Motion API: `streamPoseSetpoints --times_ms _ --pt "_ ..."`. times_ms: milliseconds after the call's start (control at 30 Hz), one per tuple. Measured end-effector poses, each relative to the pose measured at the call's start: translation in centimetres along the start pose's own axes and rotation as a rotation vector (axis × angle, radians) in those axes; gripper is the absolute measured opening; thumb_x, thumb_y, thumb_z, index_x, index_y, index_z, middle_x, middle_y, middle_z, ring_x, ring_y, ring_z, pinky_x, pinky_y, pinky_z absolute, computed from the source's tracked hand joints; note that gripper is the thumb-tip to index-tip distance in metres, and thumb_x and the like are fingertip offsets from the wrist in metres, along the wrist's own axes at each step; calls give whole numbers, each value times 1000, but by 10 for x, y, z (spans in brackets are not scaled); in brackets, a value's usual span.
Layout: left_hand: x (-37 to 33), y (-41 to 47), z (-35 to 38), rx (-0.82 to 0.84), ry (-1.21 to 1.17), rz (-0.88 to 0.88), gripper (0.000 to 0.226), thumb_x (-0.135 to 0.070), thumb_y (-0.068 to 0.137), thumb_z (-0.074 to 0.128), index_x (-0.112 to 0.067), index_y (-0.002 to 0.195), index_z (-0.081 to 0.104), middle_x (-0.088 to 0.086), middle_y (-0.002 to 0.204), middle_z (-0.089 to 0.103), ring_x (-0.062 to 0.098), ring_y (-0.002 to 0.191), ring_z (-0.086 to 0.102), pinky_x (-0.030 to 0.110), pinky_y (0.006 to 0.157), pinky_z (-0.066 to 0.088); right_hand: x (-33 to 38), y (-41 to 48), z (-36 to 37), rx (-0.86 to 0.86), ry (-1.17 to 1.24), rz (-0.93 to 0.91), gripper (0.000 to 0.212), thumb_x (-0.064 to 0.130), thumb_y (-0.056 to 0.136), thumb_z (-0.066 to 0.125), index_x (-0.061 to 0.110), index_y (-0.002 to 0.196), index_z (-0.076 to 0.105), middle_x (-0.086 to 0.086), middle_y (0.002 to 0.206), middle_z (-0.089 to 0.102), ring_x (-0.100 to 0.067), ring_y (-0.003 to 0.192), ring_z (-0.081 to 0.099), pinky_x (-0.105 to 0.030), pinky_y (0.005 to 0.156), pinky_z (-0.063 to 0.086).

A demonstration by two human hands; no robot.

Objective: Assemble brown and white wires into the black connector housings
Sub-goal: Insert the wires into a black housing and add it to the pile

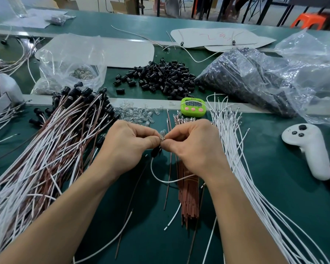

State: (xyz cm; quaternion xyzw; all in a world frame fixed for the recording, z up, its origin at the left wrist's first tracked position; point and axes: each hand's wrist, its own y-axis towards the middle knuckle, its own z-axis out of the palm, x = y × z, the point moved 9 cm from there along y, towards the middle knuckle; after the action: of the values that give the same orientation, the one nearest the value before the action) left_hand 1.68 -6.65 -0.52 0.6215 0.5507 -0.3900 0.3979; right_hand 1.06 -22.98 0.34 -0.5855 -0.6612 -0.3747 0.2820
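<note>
fingers (153,140) of left hand (126,147), right hand (196,149) pinch bulb (162,134).

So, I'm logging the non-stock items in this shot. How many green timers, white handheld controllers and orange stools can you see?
Green timer: 1
White handheld controller: 1
Orange stool: 1
Total: 3
</note>
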Motion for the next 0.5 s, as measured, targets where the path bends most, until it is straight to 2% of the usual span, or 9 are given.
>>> streamPoseSetpoints --times_ms 100,333,400,500 --pt "3 0 2 24 7 -18 31 -8 81 82 -37 71 80 -7 66 76 0 60 63 18 65 52 0 0 -2 22 -6 -7 13 23 73 93 27 69 81 17 60 70 -1 56 66 -10 51 44" --pt "15 0 7 32 -50 -90 21 -6 84 80 -23 71 81 -4 68 76 4 60 65 22 64 54 -3 0 0 42 19 11 15 18 75 90 26 68 78 16 60 70 2 54 65 -9 51 43" --pt "17 1 8 32 -63 -103 19 -6 84 80 -21 73 81 -2 69 77 7 61 65 28 68 55 -6 0 -2 35 37 30 14 19 73 91 25 71 79 15 62 72 0 57 67 -11 53 47" --pt "17 1 11 45 -69 -108 20 -6 85 79 -23 73 82 -3 68 76 5 59 62 23 64 52 -7 0 -5 19 85 45 22 17 69 95 25 83 80 11 69 75 -4 63 71 -18 61 56"
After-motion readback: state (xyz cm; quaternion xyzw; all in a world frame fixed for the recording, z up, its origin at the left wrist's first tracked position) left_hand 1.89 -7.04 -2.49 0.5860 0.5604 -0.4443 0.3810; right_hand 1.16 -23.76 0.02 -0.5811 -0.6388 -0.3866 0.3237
